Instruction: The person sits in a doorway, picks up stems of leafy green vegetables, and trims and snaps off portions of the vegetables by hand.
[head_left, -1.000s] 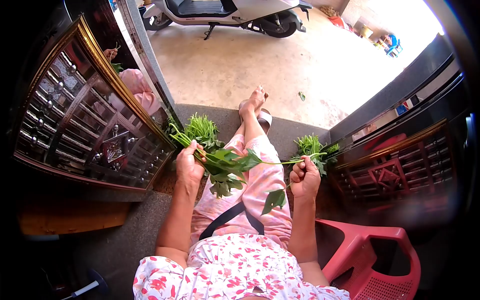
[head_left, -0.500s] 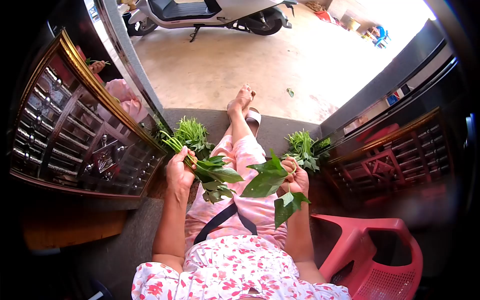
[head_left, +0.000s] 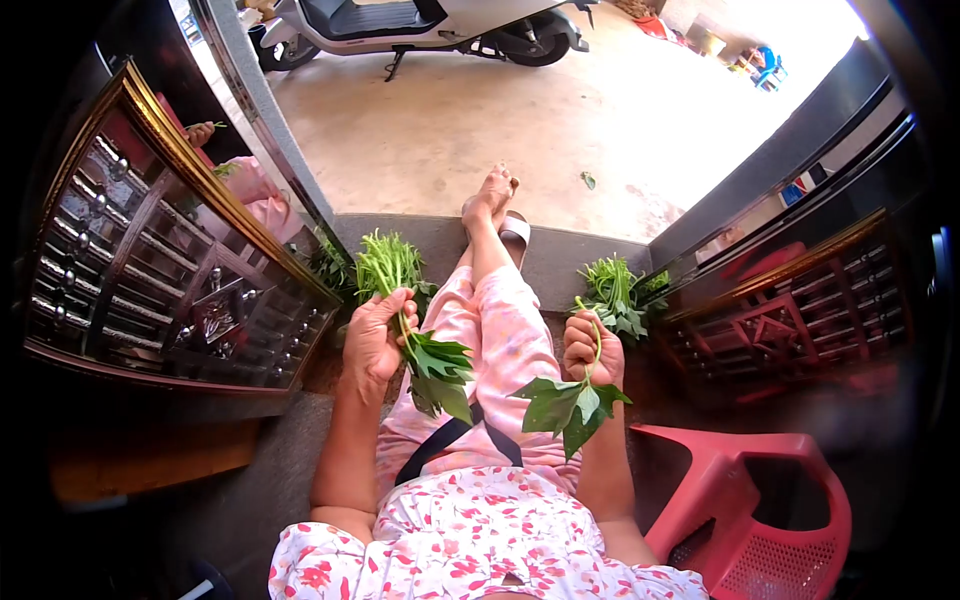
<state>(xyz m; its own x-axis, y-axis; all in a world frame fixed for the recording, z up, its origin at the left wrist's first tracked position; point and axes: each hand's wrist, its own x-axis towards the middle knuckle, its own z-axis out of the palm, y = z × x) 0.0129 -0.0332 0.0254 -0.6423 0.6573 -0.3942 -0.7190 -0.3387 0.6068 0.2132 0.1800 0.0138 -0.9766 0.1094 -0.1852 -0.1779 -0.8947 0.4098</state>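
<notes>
Here, the broad-leaved green bunch (head_left: 438, 370) sits over the legs (head_left: 512, 340) in the closed left hand (head_left: 374, 337). The closed right hand (head_left: 592, 348) grips a curved sprig (head_left: 574, 408) whose leaves, higher before, now hang below the knuckles.

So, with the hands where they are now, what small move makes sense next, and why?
Probably bring the right hand over and lay its leafy sprig against the bunch in the left hand: the two are held apart, and in both the leaves hang below the fingers, so they should line up with little turning.
</notes>
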